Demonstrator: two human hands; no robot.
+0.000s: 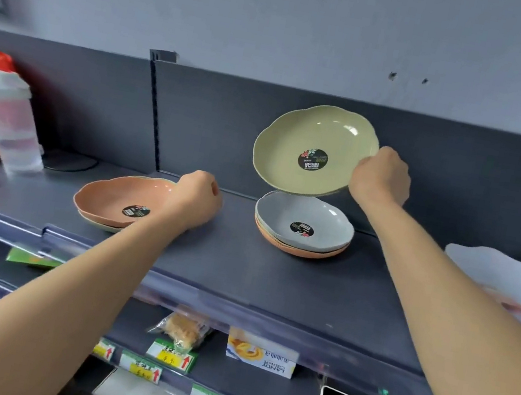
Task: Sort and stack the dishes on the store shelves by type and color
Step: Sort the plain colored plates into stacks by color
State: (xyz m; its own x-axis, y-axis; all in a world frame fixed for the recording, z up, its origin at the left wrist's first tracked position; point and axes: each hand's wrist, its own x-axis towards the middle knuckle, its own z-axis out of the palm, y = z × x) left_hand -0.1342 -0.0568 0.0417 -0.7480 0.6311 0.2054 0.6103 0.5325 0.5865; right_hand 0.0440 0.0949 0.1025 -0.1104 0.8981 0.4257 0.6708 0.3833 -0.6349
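2 bare, sleeveless forearms (92,272).

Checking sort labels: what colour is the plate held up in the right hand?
Pale green plate, with a round black sticker; head view, the only one, shows it.

Glossy smooth plastic green plate (310,143) and grey plate (314,219); matt dark shelf (238,273).

Dim even light, blurry edges, fisheye distortion
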